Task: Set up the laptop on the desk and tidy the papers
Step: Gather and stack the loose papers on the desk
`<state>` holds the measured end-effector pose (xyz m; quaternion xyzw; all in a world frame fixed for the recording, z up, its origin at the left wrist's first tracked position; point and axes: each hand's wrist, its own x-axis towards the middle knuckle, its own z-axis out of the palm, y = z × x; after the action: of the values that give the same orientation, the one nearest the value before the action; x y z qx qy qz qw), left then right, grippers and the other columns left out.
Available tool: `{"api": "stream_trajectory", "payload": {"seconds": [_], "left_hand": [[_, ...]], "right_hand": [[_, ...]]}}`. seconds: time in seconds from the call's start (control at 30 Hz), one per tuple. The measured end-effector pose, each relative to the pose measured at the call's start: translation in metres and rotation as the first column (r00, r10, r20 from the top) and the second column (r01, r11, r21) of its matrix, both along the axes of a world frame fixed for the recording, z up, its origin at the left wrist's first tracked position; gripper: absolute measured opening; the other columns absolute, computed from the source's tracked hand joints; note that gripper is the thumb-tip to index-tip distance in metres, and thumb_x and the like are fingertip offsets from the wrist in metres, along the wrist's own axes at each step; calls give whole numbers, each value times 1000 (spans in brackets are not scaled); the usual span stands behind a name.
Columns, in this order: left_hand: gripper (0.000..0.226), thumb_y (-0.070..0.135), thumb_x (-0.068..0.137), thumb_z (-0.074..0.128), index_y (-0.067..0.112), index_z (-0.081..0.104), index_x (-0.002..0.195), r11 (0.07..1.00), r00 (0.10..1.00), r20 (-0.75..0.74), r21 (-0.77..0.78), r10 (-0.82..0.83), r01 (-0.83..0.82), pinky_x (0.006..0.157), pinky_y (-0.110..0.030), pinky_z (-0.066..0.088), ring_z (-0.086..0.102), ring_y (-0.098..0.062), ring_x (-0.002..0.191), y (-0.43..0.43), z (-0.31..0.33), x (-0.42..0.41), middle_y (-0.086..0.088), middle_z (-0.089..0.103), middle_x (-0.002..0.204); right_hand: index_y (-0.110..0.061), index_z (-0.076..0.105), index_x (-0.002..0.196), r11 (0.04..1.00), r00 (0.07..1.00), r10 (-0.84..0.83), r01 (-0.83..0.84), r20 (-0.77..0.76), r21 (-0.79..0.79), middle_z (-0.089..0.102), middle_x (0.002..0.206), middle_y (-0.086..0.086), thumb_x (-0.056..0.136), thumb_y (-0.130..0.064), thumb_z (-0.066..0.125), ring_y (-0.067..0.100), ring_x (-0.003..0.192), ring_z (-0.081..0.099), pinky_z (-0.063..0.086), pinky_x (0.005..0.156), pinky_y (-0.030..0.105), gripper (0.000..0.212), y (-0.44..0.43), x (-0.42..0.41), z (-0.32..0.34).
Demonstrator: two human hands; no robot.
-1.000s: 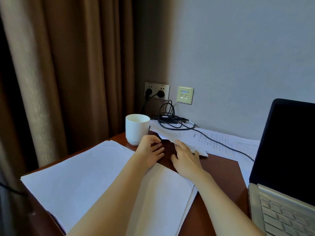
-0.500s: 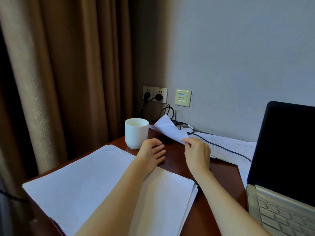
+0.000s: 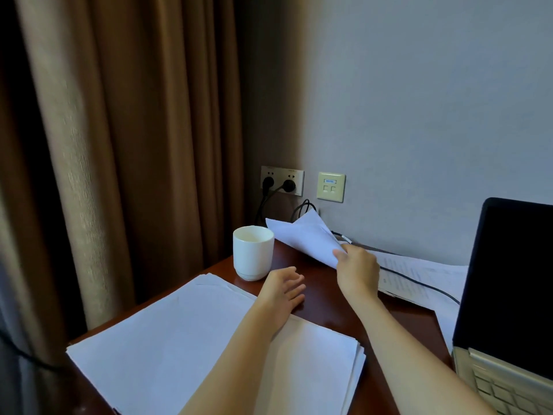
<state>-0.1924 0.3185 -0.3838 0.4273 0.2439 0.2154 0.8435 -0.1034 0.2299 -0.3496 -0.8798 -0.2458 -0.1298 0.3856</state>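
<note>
Your right hand (image 3: 356,271) pinches a loose sheet (image 3: 305,235), lifted beside the cup (image 3: 253,253).
Your left hand (image 3: 281,290) lies flat, fingers relaxed, at the paper stack (image 3: 179,339), probably steadying it for that sheet; the laptop (image 3: 508,295) stands at right.

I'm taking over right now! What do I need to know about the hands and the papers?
Left hand: open, by the paper stack.
Right hand: pinches a loose sheet, raised off the desk.
Laptop: open on the desk, screen dark.
Left to do: add that sheet to the stack, then gather the printed papers under the black cable.
</note>
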Motion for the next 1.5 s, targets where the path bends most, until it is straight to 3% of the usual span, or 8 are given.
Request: {"api": "stream_trajectory", "payload": {"seconds": [0.33,0.47,0.6,0.7,0.8,1.27,1.43,1.5], "left_hand": [[44,-3,91,38,3,44,135,996,999,-26,84,27,-25,100,-35,37,45,-31,128,-6,1,-3,-13,51,118],[35,1,94,37,9,53,124,978,991,-132,207,-7,35,105,-34,34,42,-27,131,-15,13,-6,-10,51,121],[46,17,95,44,11,40,140,949,973,-208,272,-103,159,105,-36,33,42,-23,130,-24,33,-13,-5,48,131],[44,20,86,53,18,50,130,932,977,-189,329,-94,153,95,-35,34,49,-19,112,-22,42,-16,-2,51,122],[27,14,93,44,22,54,117,935,984,-158,331,-80,129,98,-38,33,48,-20,115,-22,55,-22,-3,51,126],[34,26,97,41,13,46,128,950,996,-78,306,-41,63,98,-42,39,52,-31,117,-32,95,-78,-14,49,136],[49,39,98,38,11,39,139,960,993,-115,272,-33,63,98,-46,41,54,-33,110,-30,98,-106,-15,49,135],[53,45,97,36,10,40,136,969,994,-111,243,-24,50,97,-48,40,55,-34,107,-28,98,-115,-15,53,128]], "right_hand": [[-19,23,55,994,991,-102,99,83,39,63,91,23,99,-20,44,29,73,38,28,63,29,48,-13,-3,41],[-13,42,67,993,986,-116,115,120,11,64,96,20,100,-20,41,29,74,40,29,64,29,34,-14,-9,62],[-11,53,79,994,977,-100,108,188,-35,64,100,20,100,-16,40,36,84,53,30,65,29,25,-17,-16,83],[-9,54,76,992,970,-92,108,225,-58,64,103,19,99,-14,41,38,96,58,30,66,30,28,-18,-23,96],[-5,62,96,993,963,-103,113,251,-27,64,107,20,99,-13,42,38,100,58,31,68,31,22,-21,-31,112],[-8,39,67,999,959,-19,11,283,30,54,80,17,96,-12,44,30,73,42,29,63,29,30,-53,-85,133],[-1,60,79,988,968,141,-153,207,39,59,83,17,92,-19,51,34,80,54,32,63,28,24,-58,-114,125],[-8,51,64,966,949,253,-258,191,6,52,66,10,91,-22,55,29,67,47,29,55,28,31,-62,-127,117]]}}
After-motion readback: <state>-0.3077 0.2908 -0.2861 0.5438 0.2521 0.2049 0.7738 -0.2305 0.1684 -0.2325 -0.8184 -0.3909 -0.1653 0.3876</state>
